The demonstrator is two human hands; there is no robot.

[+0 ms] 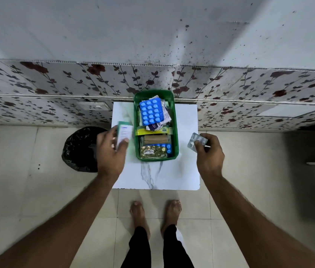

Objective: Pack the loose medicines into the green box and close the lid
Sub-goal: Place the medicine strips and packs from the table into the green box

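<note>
Far left, on the tiled floor, stands a bin lined with a black bag [81, 149], just beside the small white table [183, 171].

The left hand [110, 151] is over the table's left edge. Its fingers [124, 141] are wrapped around a small green-and-white carton [124, 133], thumb on the near face. The carton is upright, clear of the table, and just beside the left wall of the green box [175, 132]. This hand is motion-blurred.

The green box sits at the centre of the table with its far end against the flowered wall panel [56, 84]. It is open; no lid is visible. The contents reach about rim height:
- a blue blister strip [150, 112] lying on top at the far end;
- a tan bandage roll [155, 140] across the middle;
- a strip of gold capsules [153, 150] at the near end.

The right hand [209, 151] is over the table's right edge. Its fingertips [198, 145] pinch one corner of a silver blister strip [196, 141], well apart from the box.

Probable faults from this state:
- Overfill. The box looks nearly full, so a carton laid on the pile may stand proud and block the lid.
- Slip. The silver strip is held at one corner only and could twist out over the floor.
- Misplacement. The carton is close to the bin side, so a drop there may land off the table.
</note>
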